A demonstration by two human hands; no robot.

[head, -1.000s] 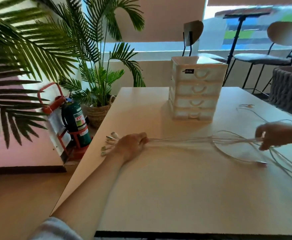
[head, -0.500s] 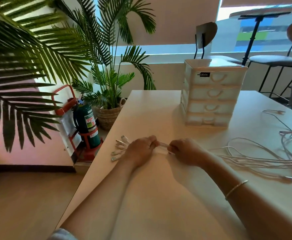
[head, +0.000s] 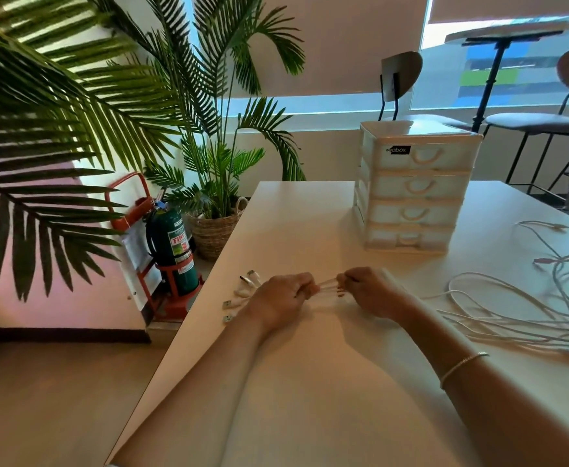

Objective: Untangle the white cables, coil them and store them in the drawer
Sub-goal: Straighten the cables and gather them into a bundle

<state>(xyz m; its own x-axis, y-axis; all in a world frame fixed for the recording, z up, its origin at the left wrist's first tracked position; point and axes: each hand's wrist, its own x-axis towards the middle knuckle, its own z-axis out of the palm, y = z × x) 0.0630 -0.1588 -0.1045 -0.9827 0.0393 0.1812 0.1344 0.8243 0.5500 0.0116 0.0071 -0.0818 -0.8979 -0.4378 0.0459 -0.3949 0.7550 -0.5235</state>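
Observation:
Several white cables [head: 499, 315] lie in loose loops across the right side of the table [head: 310, 382]. Their plug ends [head: 242, 291] fan out near the table's left edge. My left hand [head: 281, 299] grips the bunched cables just right of the plugs. My right hand [head: 369, 291] pinches the same bundle a short way to the right, and a short taut stretch of cable shows between the two hands. A white drawer unit [head: 414, 190] with several shut drawers stands at the back of the table.
A green fire extinguisher [head: 172, 244] in a red stand and a potted palm [head: 215, 227] sit on the floor left of the table. Chairs [head: 542, 119] stand behind it. More cable ends [head: 546, 227] lie at the far right.
My right hand has come from far right along the cables to sit close beside my left hand. The cables have slackened into loops on the right. My left hand has stayed put.

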